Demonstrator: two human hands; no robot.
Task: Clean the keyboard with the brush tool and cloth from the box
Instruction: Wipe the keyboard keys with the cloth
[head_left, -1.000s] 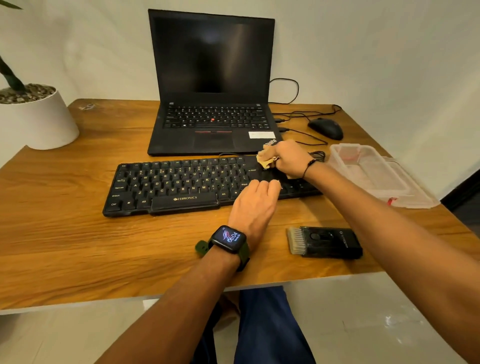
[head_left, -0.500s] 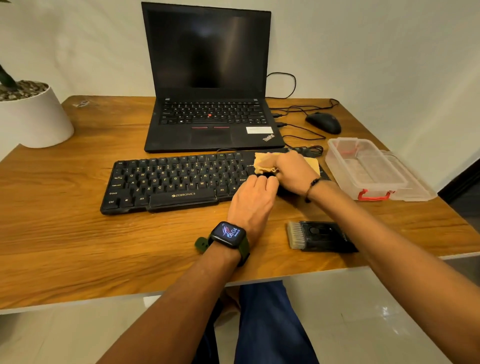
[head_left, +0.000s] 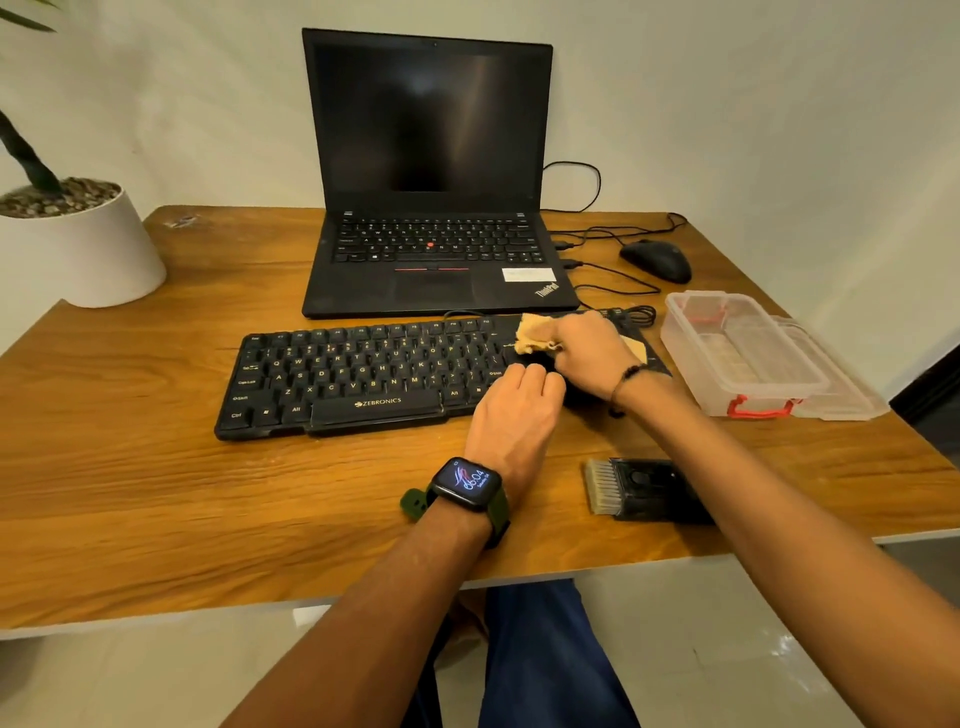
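Right hand (head_left: 587, 353): grips tan cloth (head_left: 535, 335) on keyboard (head_left: 363, 379), right end.
Left hand (head_left: 514, 415): fingers curled, resting on keys; holds nothing visible.
Brush tool (head_left: 644, 488): worktop (head_left: 130, 467), near edge.
Box (head_left: 748, 353): beside keyboard.
Laptop (head_left: 431, 208): behind keyboard.

Keyboard (head_left: 363, 379) showing black w/ white legends, cloth (head_left: 537, 335) tan, brush tool (head_left: 644, 488) black w/ pale bristles, box (head_left: 748, 353) clear w/ red clips, table (head_left: 130, 467) showing brown woodgrain.

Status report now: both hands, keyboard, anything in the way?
Right hand grips cloth on keyboard, right end. Left hand rests on keyboard front edge, holding nothing. Brush tool idle on table. Nothing blocking.
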